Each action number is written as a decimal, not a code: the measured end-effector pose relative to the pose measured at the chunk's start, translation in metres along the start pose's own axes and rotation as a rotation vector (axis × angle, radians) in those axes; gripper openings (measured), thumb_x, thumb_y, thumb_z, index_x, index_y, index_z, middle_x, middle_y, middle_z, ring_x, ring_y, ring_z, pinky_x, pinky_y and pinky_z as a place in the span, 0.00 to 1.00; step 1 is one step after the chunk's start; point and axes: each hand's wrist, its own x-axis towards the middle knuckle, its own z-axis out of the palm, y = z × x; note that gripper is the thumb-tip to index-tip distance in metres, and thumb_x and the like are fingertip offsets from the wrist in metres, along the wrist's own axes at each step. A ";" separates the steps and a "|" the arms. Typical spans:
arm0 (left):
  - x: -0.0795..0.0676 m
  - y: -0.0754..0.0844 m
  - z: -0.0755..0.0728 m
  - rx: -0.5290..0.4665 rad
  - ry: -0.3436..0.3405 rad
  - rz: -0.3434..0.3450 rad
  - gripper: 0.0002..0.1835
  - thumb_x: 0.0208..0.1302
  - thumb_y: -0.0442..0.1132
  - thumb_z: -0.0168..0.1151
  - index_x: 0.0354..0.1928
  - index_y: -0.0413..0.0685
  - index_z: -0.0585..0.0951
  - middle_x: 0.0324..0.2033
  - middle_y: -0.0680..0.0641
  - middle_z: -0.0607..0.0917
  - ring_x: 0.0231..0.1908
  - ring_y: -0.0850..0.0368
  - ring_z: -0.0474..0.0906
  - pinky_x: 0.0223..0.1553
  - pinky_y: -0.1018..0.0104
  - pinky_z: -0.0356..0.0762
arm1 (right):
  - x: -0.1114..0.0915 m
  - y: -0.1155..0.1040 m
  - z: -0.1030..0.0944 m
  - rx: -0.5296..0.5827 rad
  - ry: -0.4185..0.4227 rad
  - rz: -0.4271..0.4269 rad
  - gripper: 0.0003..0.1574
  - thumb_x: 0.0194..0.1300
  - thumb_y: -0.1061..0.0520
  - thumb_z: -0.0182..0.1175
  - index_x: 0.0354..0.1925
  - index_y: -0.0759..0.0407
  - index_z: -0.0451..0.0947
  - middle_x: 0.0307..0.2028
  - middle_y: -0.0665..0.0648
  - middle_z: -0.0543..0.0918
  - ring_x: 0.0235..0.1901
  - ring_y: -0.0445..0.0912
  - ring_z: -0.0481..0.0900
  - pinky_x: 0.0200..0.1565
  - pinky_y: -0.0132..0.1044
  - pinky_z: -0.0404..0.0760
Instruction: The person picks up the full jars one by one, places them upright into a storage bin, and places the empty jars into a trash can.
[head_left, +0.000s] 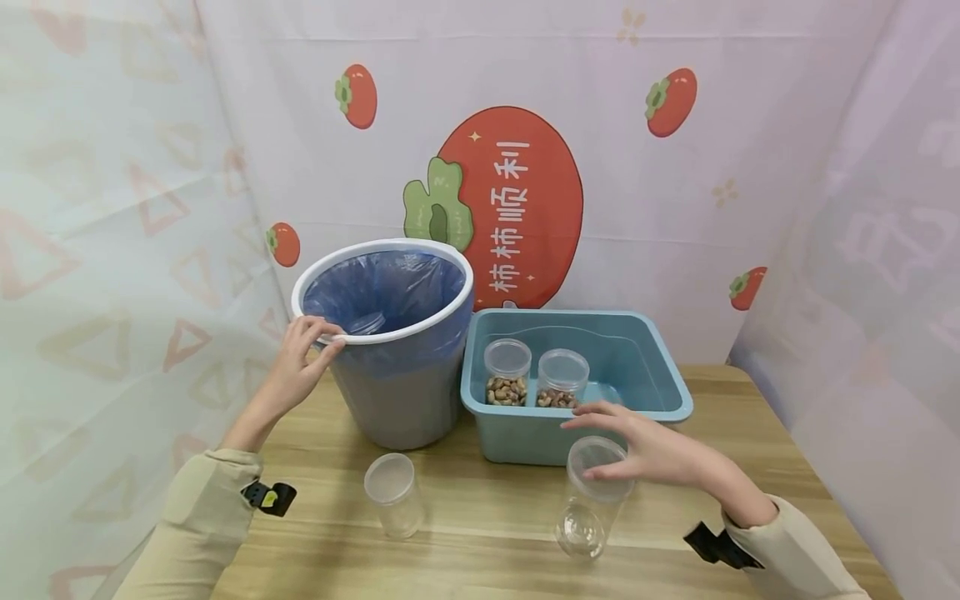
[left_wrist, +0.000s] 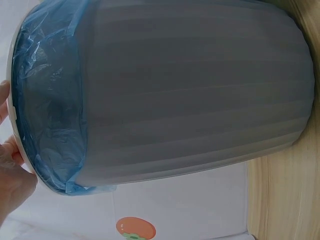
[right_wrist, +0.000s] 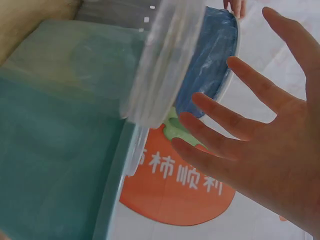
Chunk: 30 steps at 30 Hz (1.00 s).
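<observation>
My left hand [head_left: 295, 373] holds the white rim of a grey trash can [head_left: 405, 400] lined with a blue bag [head_left: 412, 287]. Its fingers and thumb also show at that rim in the left wrist view. Spread fingers mark my right hand [head_left: 663, 446], which hovers over the lid of a clear jar [head_left: 583, 529] on the table. In the right wrist view, the palm and straight fingers [right_wrist: 235, 120] stand apart from the jar's lid [right_wrist: 165, 65]. A second lidded clear jar [head_left: 401, 508] stands to the left, in front of the can.
Behind the right jar sits a blue-green plastic bin [head_left: 525, 437]. Inside it are two lidded jars of nuts, one left [head_left: 507, 390] and one right [head_left: 558, 398]. A clear piece [head_left: 366, 323] lies in the can. Printed cloth [head_left: 637, 250] hangs behind the wooden table [head_left: 480, 550].
</observation>
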 end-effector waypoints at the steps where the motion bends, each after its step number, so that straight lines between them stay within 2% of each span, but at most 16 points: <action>1: 0.000 0.000 0.000 0.000 0.000 0.000 0.04 0.57 0.28 0.56 0.35 0.35 0.76 0.36 0.38 0.70 0.46 0.40 0.59 0.46 0.46 0.53 | -0.002 0.001 0.001 0.004 -0.004 0.001 0.31 0.52 0.40 0.60 0.54 0.46 0.69 0.55 0.57 0.69 0.53 0.54 0.67 0.45 0.52 0.69; 6: -0.001 0.000 -0.002 0.006 -0.007 -0.004 0.04 0.57 0.29 0.56 0.35 0.36 0.76 0.37 0.38 0.70 0.46 0.40 0.59 0.46 0.46 0.53 | -0.009 0.005 0.008 0.025 0.002 -0.002 0.34 0.50 0.39 0.62 0.55 0.44 0.68 0.55 0.57 0.68 0.54 0.55 0.66 0.44 0.51 0.69; 14: -0.002 0.002 -0.002 0.026 -0.026 -0.015 0.04 0.57 0.28 0.56 0.35 0.38 0.76 0.37 0.39 0.70 0.46 0.40 0.59 0.46 0.45 0.54 | -0.017 0.010 0.023 0.108 -0.038 0.042 0.40 0.45 0.38 0.65 0.57 0.44 0.66 0.58 0.64 0.63 0.56 0.61 0.61 0.43 0.55 0.68; 19: -0.002 0.002 -0.001 0.018 -0.027 -0.006 0.03 0.58 0.29 0.55 0.35 0.37 0.76 0.36 0.39 0.70 0.46 0.40 0.60 0.46 0.45 0.53 | -0.020 0.013 0.028 0.113 -0.045 0.062 0.43 0.44 0.39 0.66 0.58 0.44 0.65 0.57 0.64 0.63 0.55 0.61 0.63 0.41 0.51 0.70; 24: -0.003 0.000 0.001 0.013 -0.015 -0.010 0.04 0.58 0.30 0.55 0.35 0.36 0.76 0.37 0.38 0.70 0.47 0.40 0.59 0.46 0.45 0.53 | -0.022 0.018 0.031 0.086 -0.022 0.030 0.41 0.45 0.41 0.66 0.58 0.45 0.65 0.53 0.58 0.67 0.48 0.51 0.69 0.40 0.40 0.72; 27: -0.002 0.000 0.000 0.013 -0.004 -0.008 0.04 0.57 0.29 0.56 0.35 0.35 0.76 0.37 0.37 0.70 0.47 0.39 0.59 0.47 0.45 0.53 | -0.021 0.020 0.033 0.066 0.009 -0.004 0.40 0.45 0.45 0.67 0.58 0.47 0.66 0.49 0.53 0.69 0.43 0.43 0.71 0.38 0.36 0.72; 30: -0.001 0.000 0.000 0.015 -0.003 -0.007 0.04 0.57 0.29 0.56 0.35 0.35 0.76 0.37 0.37 0.70 0.47 0.39 0.59 0.47 0.45 0.52 | -0.020 0.020 0.032 0.044 0.037 -0.029 0.39 0.45 0.47 0.67 0.57 0.48 0.67 0.46 0.50 0.70 0.41 0.40 0.71 0.37 0.35 0.72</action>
